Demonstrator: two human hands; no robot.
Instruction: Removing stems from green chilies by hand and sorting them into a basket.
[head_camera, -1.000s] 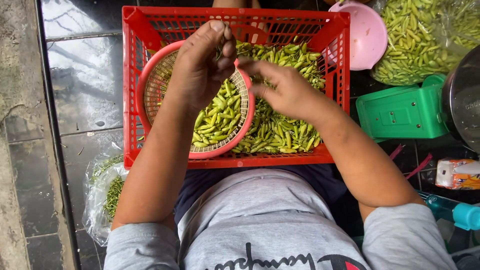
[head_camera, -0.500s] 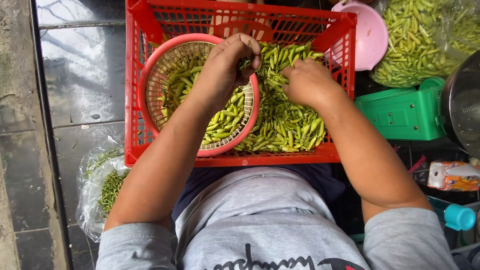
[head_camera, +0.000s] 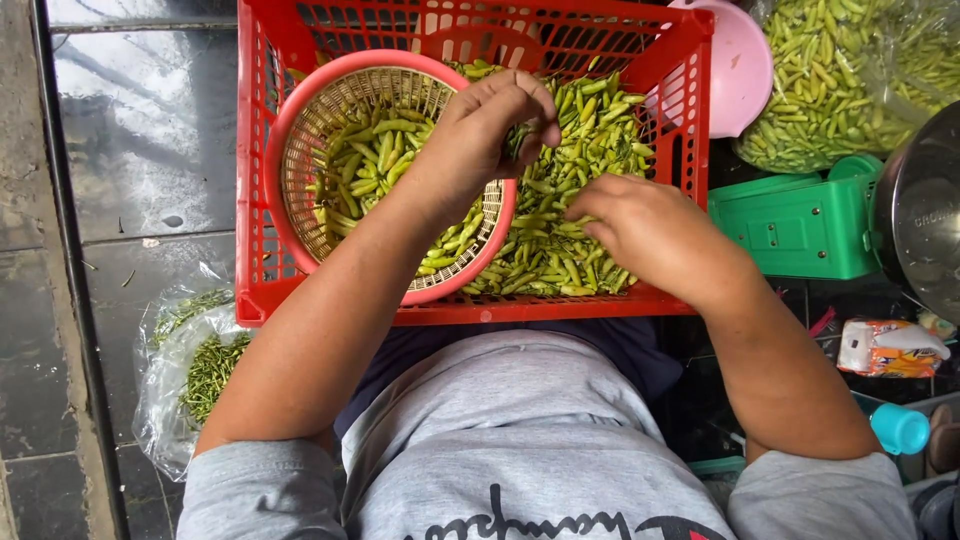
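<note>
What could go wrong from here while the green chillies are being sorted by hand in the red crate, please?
The pink basket sits tilted on the loose pile in the red crate, so it might tip and spill. The left hand pinches a green chilli bare, as the right hand digs in the heap; juice could irritate skin. The crate seems to rest on the person's lap and could slide off.

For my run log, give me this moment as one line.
left hand: pinching green chili over pink basket | right hand: on chilies in red crate
</note>
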